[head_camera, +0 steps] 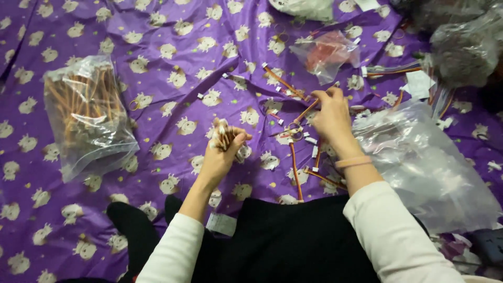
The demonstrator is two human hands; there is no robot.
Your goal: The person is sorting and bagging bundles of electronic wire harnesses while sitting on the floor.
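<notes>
Left hand (222, 149) is gripping a small bundle of orange-red wire leads (224, 136), right hand (330, 112) is pinching another orange-red lead (306, 111), plenty are lying loose on the purple patterned sheet (173, 78).

The left hand (222, 152) closes around a bundle of short cables (224, 135), hiding their lower ends. The right hand (331, 118) covers part of an orange cable (306, 111). Contents of the dark plastic bag (463, 44) at upper right are indistinct, and the frame's edge cuts it. The clear bag (314, 8) at top is cropped. Both sleeves run off the lower edge.
</notes>
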